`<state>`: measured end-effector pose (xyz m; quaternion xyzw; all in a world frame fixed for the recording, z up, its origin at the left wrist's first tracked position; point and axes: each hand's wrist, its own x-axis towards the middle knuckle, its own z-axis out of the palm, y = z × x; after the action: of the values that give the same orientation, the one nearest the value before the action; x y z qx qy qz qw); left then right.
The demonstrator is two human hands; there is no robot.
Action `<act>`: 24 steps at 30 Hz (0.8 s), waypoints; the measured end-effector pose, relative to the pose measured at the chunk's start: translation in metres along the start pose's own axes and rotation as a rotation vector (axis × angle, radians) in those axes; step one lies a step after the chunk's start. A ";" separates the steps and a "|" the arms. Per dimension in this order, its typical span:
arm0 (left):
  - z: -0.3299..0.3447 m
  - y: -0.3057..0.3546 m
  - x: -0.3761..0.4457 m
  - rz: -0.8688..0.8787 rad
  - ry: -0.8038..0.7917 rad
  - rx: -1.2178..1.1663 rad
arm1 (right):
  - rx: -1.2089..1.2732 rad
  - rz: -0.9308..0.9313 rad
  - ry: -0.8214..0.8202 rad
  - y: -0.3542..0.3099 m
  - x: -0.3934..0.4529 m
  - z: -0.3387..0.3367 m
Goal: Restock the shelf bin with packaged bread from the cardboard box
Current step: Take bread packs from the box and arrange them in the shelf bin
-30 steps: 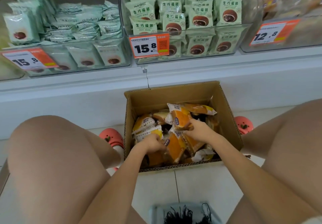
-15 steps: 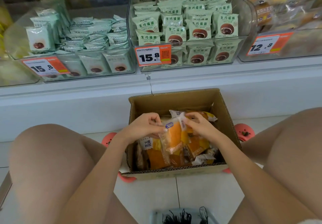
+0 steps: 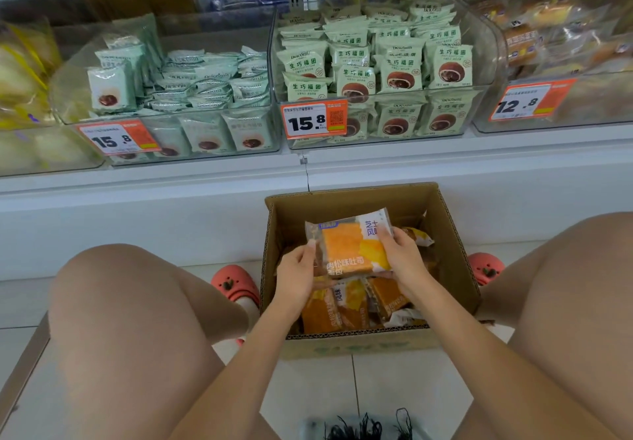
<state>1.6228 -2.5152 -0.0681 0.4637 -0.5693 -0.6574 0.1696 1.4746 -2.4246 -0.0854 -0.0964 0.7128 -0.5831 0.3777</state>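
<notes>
Overhead, clear plastic shelf bins (image 3: 376, 97) packed with pale green snack packets (image 3: 356, 79) carry orange price tags (image 3: 313, 121); nothing stands between them and the open brown cardboard box (image 3: 455, 268) on the white tiled floor (image 3: 308, 398), between the person's knees. Above the box, at 12 o'clock from the wrists, an orange packaged bread slice in clear wrap (image 3: 349, 247) lies flat, printed side up, the left hand (image 3: 294, 278) and right hand (image 3: 404, 261) grasping its edges with their fingers. More orange packets (image 3: 342, 309) lie beneath.

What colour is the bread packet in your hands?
Orange and yellow, clear edges: bread packet, head view.
</notes>
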 end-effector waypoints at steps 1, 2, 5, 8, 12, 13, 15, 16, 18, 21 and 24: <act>0.000 -0.002 -0.001 0.081 0.068 0.173 | -0.018 -0.010 0.012 0.001 -0.001 0.002; -0.002 -0.003 -0.001 0.161 0.129 0.367 | -0.048 -0.028 0.025 0.002 -0.002 0.004; -0.007 -0.005 -0.001 0.245 0.209 0.765 | -0.099 -0.064 0.055 0.004 -0.003 0.009; -0.008 0.000 -0.001 0.255 0.157 0.953 | -0.063 -0.041 0.041 0.004 -0.006 0.010; -0.013 0.009 0.000 0.297 0.133 0.962 | -0.095 -0.077 0.062 0.003 0.001 0.003; -0.015 0.012 0.000 0.305 0.103 0.902 | -0.091 -0.087 0.083 0.003 0.004 0.002; -0.017 0.019 0.000 0.328 0.038 0.785 | -0.015 -0.043 0.065 0.004 0.006 -0.001; -0.018 0.022 0.000 0.349 0.014 0.765 | 0.048 0.014 0.010 0.005 0.005 -0.002; -0.021 0.028 0.000 0.391 -0.009 0.775 | 0.148 0.122 -0.106 0.007 0.004 -0.001; -0.025 0.030 0.000 0.412 -0.028 0.812 | 0.097 0.090 -0.070 0.011 0.006 0.005; -0.023 0.029 0.000 0.418 -0.025 0.902 | -0.063 -0.043 0.074 0.011 0.005 0.008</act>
<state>1.6322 -2.5372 -0.0403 0.3590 -0.8797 -0.3030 0.0734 1.4789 -2.4302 -0.0974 -0.1018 0.7419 -0.5715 0.3356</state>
